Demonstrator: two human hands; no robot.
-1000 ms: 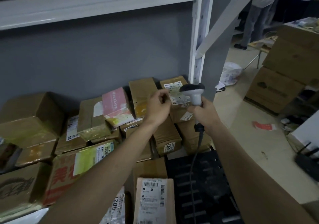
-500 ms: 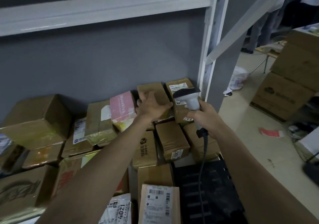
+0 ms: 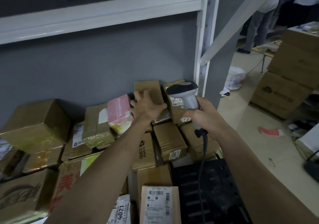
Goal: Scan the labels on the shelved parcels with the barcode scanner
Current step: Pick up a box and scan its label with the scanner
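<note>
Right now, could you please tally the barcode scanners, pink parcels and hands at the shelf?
Barcode scanner: 1
Pink parcel: 1
Hands: 2, left hand and right hand
Total: 4

At twelve o'clock a white shelf beam crosses a grey wall, meeting a white upright post. At three o'clock large cardboard cartons are stacked on the pale floor, with red paper near them. A black slotted crate sits at five o'clock.
</note>
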